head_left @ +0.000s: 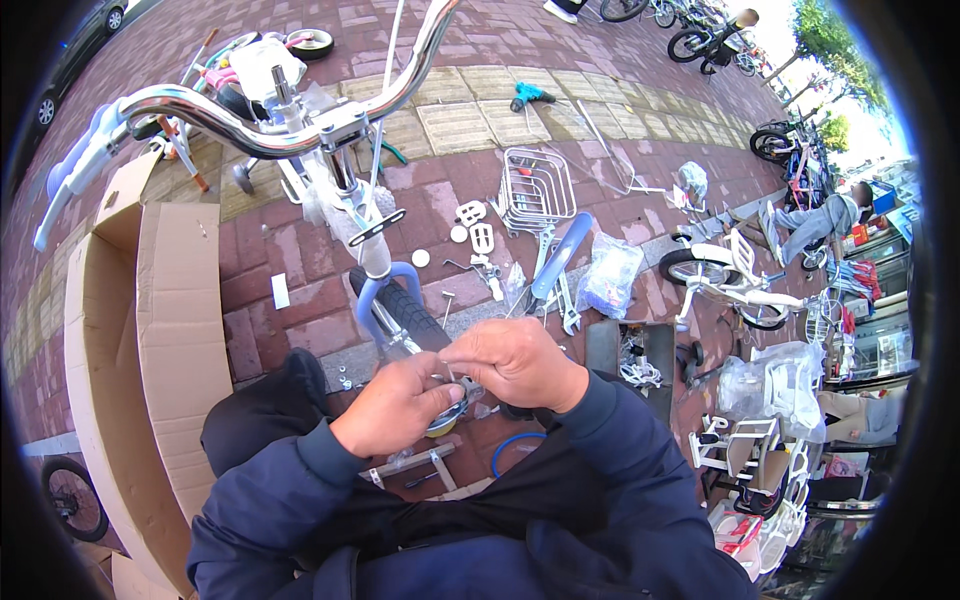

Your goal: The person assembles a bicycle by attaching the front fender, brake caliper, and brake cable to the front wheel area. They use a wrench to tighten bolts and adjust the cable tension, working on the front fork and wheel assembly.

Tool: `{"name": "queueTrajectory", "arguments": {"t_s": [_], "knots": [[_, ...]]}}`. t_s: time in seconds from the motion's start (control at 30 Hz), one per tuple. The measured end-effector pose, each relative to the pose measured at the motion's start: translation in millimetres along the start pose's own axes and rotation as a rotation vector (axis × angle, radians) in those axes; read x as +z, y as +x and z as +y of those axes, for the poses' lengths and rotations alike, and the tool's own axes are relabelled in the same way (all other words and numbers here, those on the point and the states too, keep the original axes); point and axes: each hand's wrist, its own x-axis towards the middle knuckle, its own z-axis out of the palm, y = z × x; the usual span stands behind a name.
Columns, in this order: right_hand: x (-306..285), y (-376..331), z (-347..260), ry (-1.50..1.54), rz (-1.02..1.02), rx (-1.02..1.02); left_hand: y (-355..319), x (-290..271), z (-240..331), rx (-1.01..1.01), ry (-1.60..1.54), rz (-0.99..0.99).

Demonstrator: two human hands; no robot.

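Observation:
My left hand [392,405] and my right hand [518,366] meet in front of me, both closed in a pinch. A thin metal piece shows between the fingertips, too small to name. Just beyond them is a child's bicycle's front wheel, its black tyre [415,315] under a light purple fork [366,308]. Metal parts below my fingers are partly covered by the hands. Above the fork rises the stem with a chrome handlebar [262,145]; a white brake lever [52,212] is at its left end.
An open cardboard box [180,300] stands at my left. Beyond the wheel lie a wire basket [537,190], white pedals [482,238], a purple mudguard [563,255], a wrench [568,308] and a teal power drill [530,96]. A grey parts tray [603,348] and a white bicycle [738,262] are to the right.

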Motion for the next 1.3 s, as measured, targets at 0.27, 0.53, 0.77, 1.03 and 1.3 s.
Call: {"name": "queueTrajectory", "arguments": {"t_s": [0.27, 0.53, 0.77, 1.03, 1.3], "knots": [[-8, 10, 8, -0.079, -0.092, -0.170, 4, -11, -12, 0.147, -0.066, 0.024], [-31, 3, 10, -0.259, 0.265, 0.117, 17, -23, 1, 0.099, -0.303, 0.197], [-103, -23, 92, 0.008, 0.650, 0.724, 11, -7, 1, -0.023, -0.225, 0.091], [-28, -67, 288, -0.598, -0.296, 0.747, 14, 7, -1, -0.191, -0.292, -0.129], [87, -27, 417, -0.711, -0.070, 0.690, 26, 3, 10, -0.028, 0.109, -0.052]]}}
